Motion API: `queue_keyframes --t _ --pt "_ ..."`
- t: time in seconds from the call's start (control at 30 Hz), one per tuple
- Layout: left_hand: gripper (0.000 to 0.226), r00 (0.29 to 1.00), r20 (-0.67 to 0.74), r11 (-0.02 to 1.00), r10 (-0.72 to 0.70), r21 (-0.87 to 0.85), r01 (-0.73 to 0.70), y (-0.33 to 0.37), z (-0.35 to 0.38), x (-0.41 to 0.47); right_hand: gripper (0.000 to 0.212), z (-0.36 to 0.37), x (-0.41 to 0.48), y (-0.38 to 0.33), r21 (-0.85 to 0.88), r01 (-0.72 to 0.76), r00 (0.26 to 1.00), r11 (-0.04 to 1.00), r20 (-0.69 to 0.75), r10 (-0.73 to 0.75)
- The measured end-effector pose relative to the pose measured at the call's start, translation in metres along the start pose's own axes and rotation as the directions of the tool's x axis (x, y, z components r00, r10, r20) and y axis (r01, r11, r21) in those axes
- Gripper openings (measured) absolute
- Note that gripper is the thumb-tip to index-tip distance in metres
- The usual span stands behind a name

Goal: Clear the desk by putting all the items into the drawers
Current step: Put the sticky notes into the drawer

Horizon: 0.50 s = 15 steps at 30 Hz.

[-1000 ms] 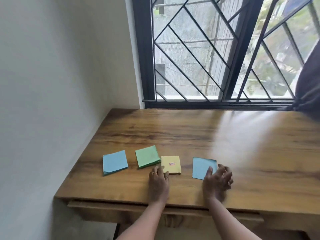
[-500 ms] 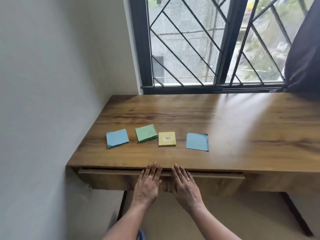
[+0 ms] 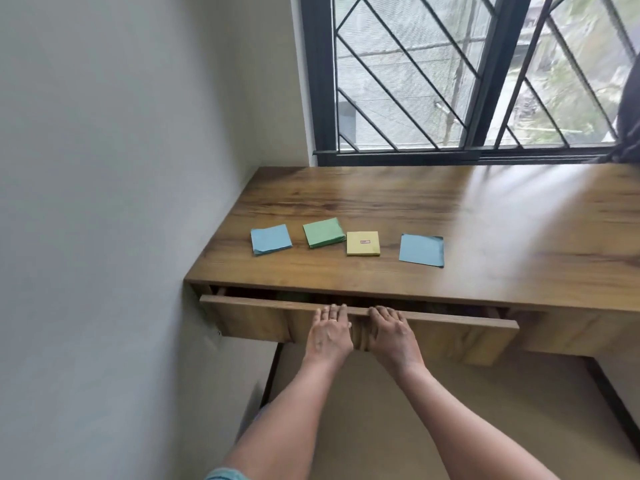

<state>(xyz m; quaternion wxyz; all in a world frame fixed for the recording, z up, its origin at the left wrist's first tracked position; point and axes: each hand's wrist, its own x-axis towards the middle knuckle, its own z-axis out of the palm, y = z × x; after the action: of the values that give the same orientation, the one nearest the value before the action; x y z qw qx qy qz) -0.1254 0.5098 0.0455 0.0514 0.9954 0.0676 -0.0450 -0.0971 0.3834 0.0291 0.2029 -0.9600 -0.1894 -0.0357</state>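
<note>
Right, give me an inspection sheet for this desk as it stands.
Surface: wooden desk, four pads in a row near the front edge.
Job's things: blue pad, green pad, yellow pad, second blue pad; drawer partly open.
Clutter: nothing seen.
Grippers: left hand and right hand, fingers hooked over the drawer front's top edge.
Cables: nothing seen.
Surroundings: wall left, barred window behind.

Daylight from the window (image 3: 467,81) glares across the desk (image 3: 519,209); edges perhaps slightly blurred.
</note>
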Motion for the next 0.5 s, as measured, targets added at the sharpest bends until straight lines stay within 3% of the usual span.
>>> queue_keyframes --t 0.3,0.5 --pt "0.047 1.000 0.008 0.997 -0.001 0.080 0.000 0.003 -0.005 -0.056 0.028 -0.019 -0.048 -0.025 -0.056 -0.107 0.992 0.993 0.066 0.111" --pt "0.040 0.999 -0.008 0.999 0.041 -0.021 -0.041 -0.002 -0.007 -0.111 0.029 -0.046 -0.093 -0.051 -0.119 -0.251 0.940 0.961 0.205 0.271"
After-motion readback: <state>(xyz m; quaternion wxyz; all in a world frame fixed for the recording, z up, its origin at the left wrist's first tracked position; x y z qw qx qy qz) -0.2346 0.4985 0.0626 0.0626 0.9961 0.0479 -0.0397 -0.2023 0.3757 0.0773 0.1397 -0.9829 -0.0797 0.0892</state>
